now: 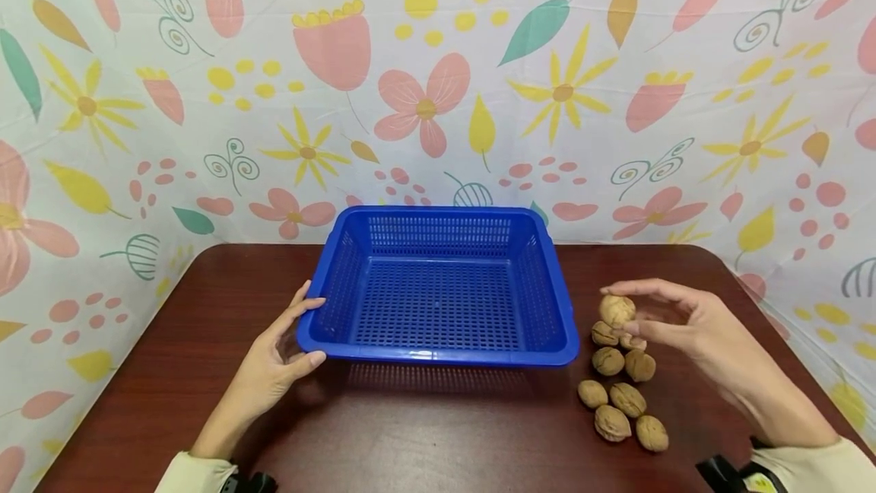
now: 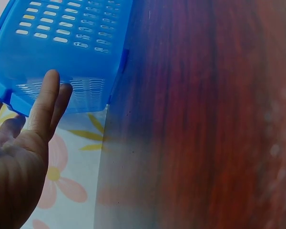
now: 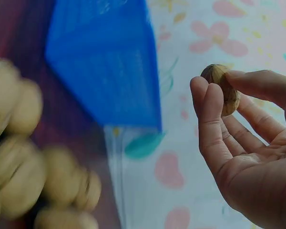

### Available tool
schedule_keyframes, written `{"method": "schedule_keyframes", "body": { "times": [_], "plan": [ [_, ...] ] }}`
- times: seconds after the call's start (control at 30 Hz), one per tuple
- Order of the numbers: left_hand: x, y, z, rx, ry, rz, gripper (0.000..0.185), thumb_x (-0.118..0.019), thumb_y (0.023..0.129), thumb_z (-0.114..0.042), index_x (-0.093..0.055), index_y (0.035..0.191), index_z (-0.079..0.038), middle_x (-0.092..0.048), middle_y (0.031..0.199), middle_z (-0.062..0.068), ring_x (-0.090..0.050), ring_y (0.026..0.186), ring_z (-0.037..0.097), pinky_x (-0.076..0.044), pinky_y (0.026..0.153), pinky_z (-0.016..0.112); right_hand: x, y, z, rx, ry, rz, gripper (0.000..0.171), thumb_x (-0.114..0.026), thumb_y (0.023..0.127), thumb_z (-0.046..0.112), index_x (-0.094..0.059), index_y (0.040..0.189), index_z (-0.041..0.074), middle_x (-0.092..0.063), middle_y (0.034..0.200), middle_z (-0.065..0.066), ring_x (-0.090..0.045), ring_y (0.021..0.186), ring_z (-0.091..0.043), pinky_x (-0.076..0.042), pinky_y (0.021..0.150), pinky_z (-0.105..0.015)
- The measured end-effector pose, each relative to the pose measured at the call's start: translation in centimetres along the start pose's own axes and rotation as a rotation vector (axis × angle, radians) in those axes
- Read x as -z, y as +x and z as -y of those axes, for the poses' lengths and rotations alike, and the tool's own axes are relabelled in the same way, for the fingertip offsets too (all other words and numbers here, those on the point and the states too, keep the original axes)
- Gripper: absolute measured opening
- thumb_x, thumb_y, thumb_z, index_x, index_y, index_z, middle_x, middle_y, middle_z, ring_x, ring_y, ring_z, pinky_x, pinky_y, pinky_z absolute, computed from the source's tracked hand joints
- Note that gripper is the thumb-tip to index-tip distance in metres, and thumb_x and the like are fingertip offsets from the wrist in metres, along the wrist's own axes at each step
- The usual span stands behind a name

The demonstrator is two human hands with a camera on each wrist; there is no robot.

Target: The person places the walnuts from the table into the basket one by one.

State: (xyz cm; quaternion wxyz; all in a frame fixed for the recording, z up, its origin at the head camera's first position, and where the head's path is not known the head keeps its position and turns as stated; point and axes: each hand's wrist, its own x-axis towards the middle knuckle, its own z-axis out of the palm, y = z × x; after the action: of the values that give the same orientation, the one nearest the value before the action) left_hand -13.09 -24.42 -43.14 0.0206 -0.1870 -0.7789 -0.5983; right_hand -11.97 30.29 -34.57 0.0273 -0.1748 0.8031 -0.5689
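A blue plastic basket [image 1: 438, 356] with slotted walls stands on the table, nothing inside it. My left hand [image 1: 274, 360] holds its front left corner, with thumb and a finger at the rim; in the left wrist view other fingers [image 2: 46, 102] lie along the outer wall. To the right of the basket, my right hand [image 1: 712, 341] pinches a walnut [image 1: 617, 311] between thumb and fingertips. This walnut [image 3: 220, 88] also shows at the fingertips in the right wrist view. Several more walnuts [image 1: 628, 399] lie in a loose group below and in front of that hand.
The dark red-brown wooden table [image 1: 424, 424] has rounded far corners. A white cloth [image 1: 438, 90] printed with flowers and leaves hangs behind it and along both sides. Light sleeves and dark wrist straps show at the lower edge of the head view.
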Motion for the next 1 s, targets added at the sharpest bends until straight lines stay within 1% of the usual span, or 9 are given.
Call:
{"method": "schedule_keyframes", "body": {
  "times": [0.13,0.33,0.47,0.57,0.67,0.73,0.87,0.93,1.0],
  "plan": [
    [0.0,0.0,0.1,-0.015,-0.010,0.000,0.064,-0.069,0.095,0.006,-0.045,0.154,-0.002,-0.009,0.176,0.018,-0.055,0.131,-0.004,-0.054,0.095,0.017,-1.5,2.7,2.3,-0.001,0.044,0.082,0.040,-0.063,0.100,-0.003,-0.061,0.140,0.000,-0.074,0.129,0.001,-0.076,0.100,-0.015,-0.062,0.078,-0.031],
    [0.0,-0.1,0.1,-0.007,-0.007,-0.003,0.065,-0.070,0.095,0.006,-0.044,0.154,-0.002,-0.009,0.176,0.017,-0.055,0.130,-0.003,-0.054,0.095,0.017,-3.5,6.9,4.6,-0.057,0.102,0.216,0.035,-0.066,0.101,0.004,-0.065,0.136,0.002,-0.077,0.119,-0.003,-0.076,0.094,-0.018,-0.063,0.080,-0.039],
    [-0.1,0.0,0.1,-0.011,-0.015,-0.001,0.065,-0.069,0.095,0.006,-0.045,0.154,-0.003,-0.009,0.176,0.017,-0.055,0.131,-0.003,-0.054,0.094,0.018,-5.0,9.8,4.8,-0.069,0.155,0.315,0.035,-0.068,0.097,0.000,-0.067,0.132,0.001,-0.076,0.115,-0.008,-0.076,0.094,-0.023,-0.062,0.082,-0.036],
    [0.0,0.1,0.0,-0.016,-0.017,-0.002,0.064,-0.069,0.095,0.006,-0.045,0.154,-0.002,-0.009,0.176,0.018,-0.055,0.131,-0.003,-0.054,0.094,0.017,-6.0,12.3,5.0,-0.090,0.170,0.378,0.038,-0.070,0.094,-0.001,-0.067,0.132,0.001,-0.076,0.113,-0.011,-0.077,0.095,-0.026,-0.061,0.081,-0.035],
    [0.0,0.2,-0.1,-0.021,-0.015,-0.003,0.064,-0.069,0.095,0.007,-0.045,0.154,-0.002,-0.009,0.175,0.021,-0.055,0.131,-0.003,-0.054,0.094,0.017,-7.1,14.8,5.2,-0.081,0.186,0.443,0.041,-0.070,0.094,-0.002,-0.066,0.134,-0.001,-0.076,0.114,-0.013,-0.076,0.094,-0.026,-0.061,0.081,-0.034],
    [0.0,0.2,0.0,-0.020,-0.017,-0.005,0.064,-0.069,0.095,0.007,-0.046,0.154,-0.003,-0.008,0.175,0.022,-0.055,0.131,-0.003,-0.054,0.094,0.017,-8.0,16.4,5.2,-0.071,0.202,0.493,0.041,-0.069,0.095,-0.001,-0.064,0.136,-0.002,-0.075,0.117,-0.014,-0.076,0.096,-0.027,-0.061,0.082,-0.034],
    [0.0,0.2,0.1,-0.016,-0.010,-0.003,0.064,-0.069,0.095,0.006,-0.046,0.154,-0.004,-0.008,0.175,0.021,-0.054,0.132,-0.004,-0.054,0.094,0.018,-10.1,18.8,4.7,-0.074,0.236,0.583,0.041,-0.065,0.099,0.000,-0.061,0.140,-0.003,-0.071,0.130,-0.015,-0.075,0.103,-0.034,-0.061,0.086,-0.036],
    [0.0,0.2,0.1,-0.009,-0.007,-0.001,0.065,-0.069,0.095,0.006,-0.045,0.154,-0.004,-0.009,0.176,0.020,-0.054,0.132,-0.004,-0.054,0.095,0.018,-11.3,19.7,4.3,-0.082,0.259,0.612,0.041,-0.064,0.100,0.000,-0.060,0.141,-0.003,-0.069,0.134,-0.014,-0.075,0.106,-0.035,-0.061,0.088,-0.037],
    [0.1,0.1,0.2,-0.004,0.001,0.000,0.065,-0.070,0.095,0.005,-0.045,0.155,-0.005,-0.009,0.176,0.017,-0.054,0.131,-0.004,-0.054,0.095,0.018,-12.4,20.5,3.8,-0.089,0.281,0.628,0.042,-0.064,0.100,-0.001,-0.060,0.141,-0.003,-0.069,0.133,-0.015,-0.075,0.106,-0.033,-0.061,0.088,-0.037]
  ]
}}
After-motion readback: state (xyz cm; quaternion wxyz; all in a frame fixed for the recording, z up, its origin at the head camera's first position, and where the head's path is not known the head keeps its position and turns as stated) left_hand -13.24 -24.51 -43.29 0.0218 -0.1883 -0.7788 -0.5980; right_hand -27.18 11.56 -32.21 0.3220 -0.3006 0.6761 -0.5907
